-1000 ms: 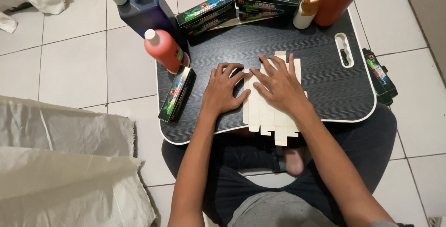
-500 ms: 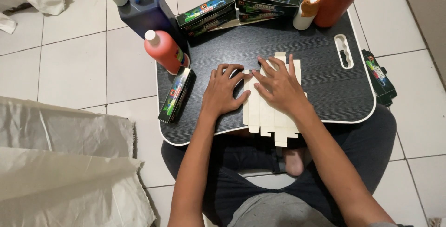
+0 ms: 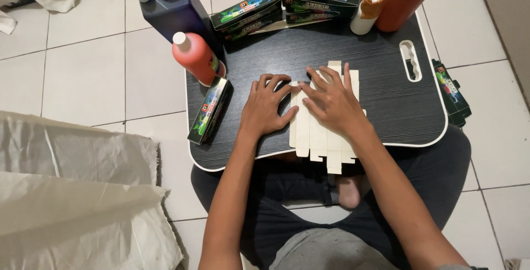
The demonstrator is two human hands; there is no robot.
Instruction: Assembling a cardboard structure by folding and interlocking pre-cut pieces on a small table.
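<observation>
both hands are pressing flat, fingers spread wide: left hand (image 3: 266, 107) and right hand (image 3: 331, 100) on the unfolded cream carton blank (image 3: 323, 137), lying on the black lap tray (image 3: 386, 82). finished green boxes (image 3: 245, 11) are sitting behind; this blank isn't folded yet.

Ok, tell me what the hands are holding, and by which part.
Nothing is gripped. Both hands lie flat on the unfolded cream cardboard blank on the lap tray: left hand at its left edge, right hand on its upper middle.

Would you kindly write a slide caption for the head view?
Left hand and right hand press flat on an unfolded cream carton blank on a black lap tray.
</observation>
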